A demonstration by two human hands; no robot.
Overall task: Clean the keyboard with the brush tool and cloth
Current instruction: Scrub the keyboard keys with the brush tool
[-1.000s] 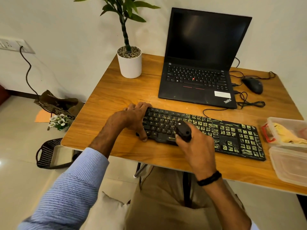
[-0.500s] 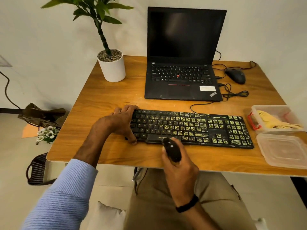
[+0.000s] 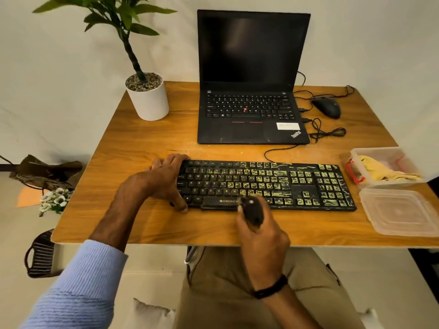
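A black keyboard (image 3: 297, 186) lies across the wooden desk (image 3: 133, 153), its middle and right keys smeared with yellowish dirt. My left hand (image 3: 164, 180) grips the keyboard's left end, thumb on the front edge. My right hand (image 3: 261, 236) holds a black brush tool (image 3: 253, 211) at the keyboard's front edge, just right of the space bar. The brush end is hidden under the tool. A yellow cloth (image 3: 384, 170) lies in an open plastic box (image 3: 356, 154) to the right of the keyboard.
An open black laptop (image 3: 251, 91) stands behind the keyboard, with a mouse (image 3: 326, 106) and cables to its right. A potted plant (image 3: 148, 98) is at the back left. The box's lid (image 3: 401, 211) lies at the front right edge.
My right hand with the brush tool pulled back off the keys toward me, then returned to the keyboard's front edge. The left hand stayed on the left end. The camera shifted left.
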